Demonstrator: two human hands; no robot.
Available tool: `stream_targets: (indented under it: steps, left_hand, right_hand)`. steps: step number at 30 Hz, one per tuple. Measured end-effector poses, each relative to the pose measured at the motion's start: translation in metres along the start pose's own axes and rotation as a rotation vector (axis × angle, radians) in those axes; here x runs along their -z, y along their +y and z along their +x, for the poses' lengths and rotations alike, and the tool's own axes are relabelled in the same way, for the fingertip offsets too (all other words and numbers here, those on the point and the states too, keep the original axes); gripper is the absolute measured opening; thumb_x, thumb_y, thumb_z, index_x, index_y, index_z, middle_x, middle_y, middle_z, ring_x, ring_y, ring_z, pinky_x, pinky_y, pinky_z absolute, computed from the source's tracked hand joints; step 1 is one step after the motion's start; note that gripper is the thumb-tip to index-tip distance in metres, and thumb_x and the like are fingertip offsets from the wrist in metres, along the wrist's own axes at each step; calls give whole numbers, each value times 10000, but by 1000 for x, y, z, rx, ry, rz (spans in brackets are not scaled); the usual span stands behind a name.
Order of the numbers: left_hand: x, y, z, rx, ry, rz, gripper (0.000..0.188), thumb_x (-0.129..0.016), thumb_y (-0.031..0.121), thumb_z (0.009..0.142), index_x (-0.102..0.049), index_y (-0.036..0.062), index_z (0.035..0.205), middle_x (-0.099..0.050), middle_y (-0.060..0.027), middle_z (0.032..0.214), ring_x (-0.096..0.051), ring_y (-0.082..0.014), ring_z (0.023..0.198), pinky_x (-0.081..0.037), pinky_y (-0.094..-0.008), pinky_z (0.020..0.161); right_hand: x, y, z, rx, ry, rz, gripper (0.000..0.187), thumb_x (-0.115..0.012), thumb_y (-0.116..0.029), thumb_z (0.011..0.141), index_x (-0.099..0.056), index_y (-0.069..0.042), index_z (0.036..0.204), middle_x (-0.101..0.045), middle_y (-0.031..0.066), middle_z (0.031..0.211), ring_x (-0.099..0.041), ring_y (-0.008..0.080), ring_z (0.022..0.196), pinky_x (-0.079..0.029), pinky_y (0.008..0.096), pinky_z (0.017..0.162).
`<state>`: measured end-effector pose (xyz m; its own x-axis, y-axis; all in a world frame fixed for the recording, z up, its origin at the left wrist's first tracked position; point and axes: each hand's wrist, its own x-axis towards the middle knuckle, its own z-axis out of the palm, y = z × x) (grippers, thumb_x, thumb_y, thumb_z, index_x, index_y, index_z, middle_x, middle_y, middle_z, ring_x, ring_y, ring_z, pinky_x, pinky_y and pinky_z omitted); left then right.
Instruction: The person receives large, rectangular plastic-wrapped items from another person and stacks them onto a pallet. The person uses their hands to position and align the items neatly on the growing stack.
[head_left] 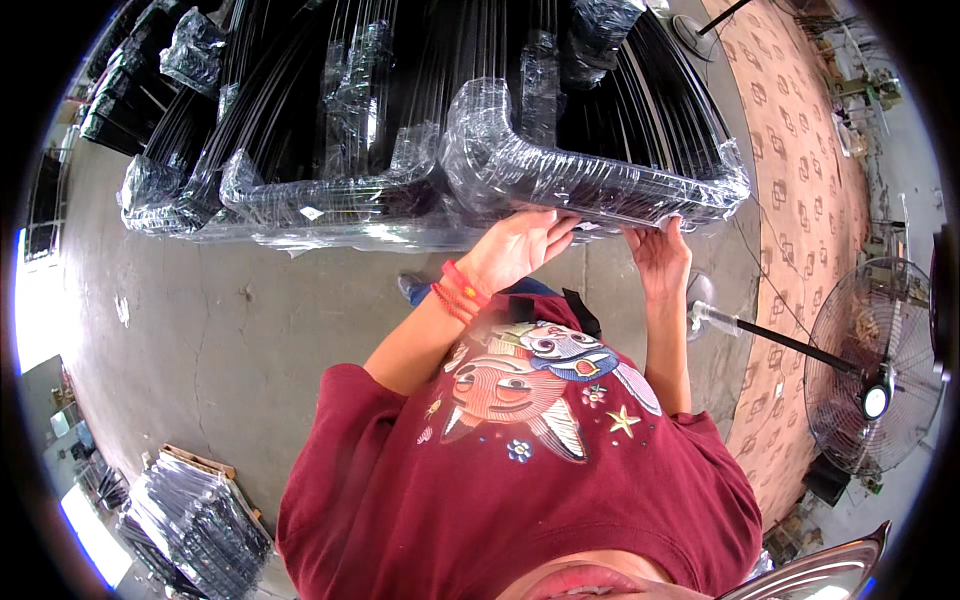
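Clear plastic wrap (480, 120), crinkled and shiny, covers a long black bundle (640, 185) directly in front of a worker in a maroon shirt (560, 490). Both bare hands are at the bundle's near edge, a little apart from each other. The left hand (518, 250) is bent at the wrist, its fingers curling toward the right along the underside; the right hand (662, 255) points up, with its thumb and fingertips at the edge near the bundle's right corner. From where I stand, I cannot tell whether either hand is clamped on the plastic or merely resting against it.

Red bracelets (461, 292) circle the left wrist. Embroidered animals, flowers and a star decorate the shirt front. Just left of the bundle sits a second wrapped bundle (330, 195), also black beneath its plastic.

Grey floor (300, 320) spreads below and to the left, where a wrapped stack (200, 520) rests on a wooden pallet (197, 459). To the worker's right, a large round fan (845, 400) tops a dark pole (790, 343) beside a strip of patterned, peach-coloured floor covering (785, 190).
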<state>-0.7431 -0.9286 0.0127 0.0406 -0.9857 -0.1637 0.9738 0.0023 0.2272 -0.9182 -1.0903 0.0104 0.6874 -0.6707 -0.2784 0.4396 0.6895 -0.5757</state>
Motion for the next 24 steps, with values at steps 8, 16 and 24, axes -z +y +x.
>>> stream_targets:
  steps: [8,16,24]
  left_hand:
    - [2,9,0,-5,-34,35,349,-535,183,839,-487,39,1153,-454,-88,1254,-381,-220,1205,-257,-332,1040]
    - [7,23,-17,10,64,244,478,-475,278,872,-408,-39,1222,-424,-144,1291,-363,-239,1238,-274,-339,1035]
    - [-64,47,-29,195,74,1274,495,-440,308,909,-364,-9,1282,-523,-150,1196,-473,-194,1149,-329,-307,985]
  right_hand:
    - [12,11,7,-42,-59,61,489,-553,-324,845,-432,39,1150,-516,197,1125,-508,321,1063,-422,451,945]
    - [7,22,3,-157,31,-6,442,-561,-305,846,-467,44,1100,-534,204,1080,-523,326,1032,-432,442,932]
    - [-22,-31,-13,-377,51,-1351,414,-472,-363,902,-580,36,930,-622,167,954,-628,239,879,-510,282,756]
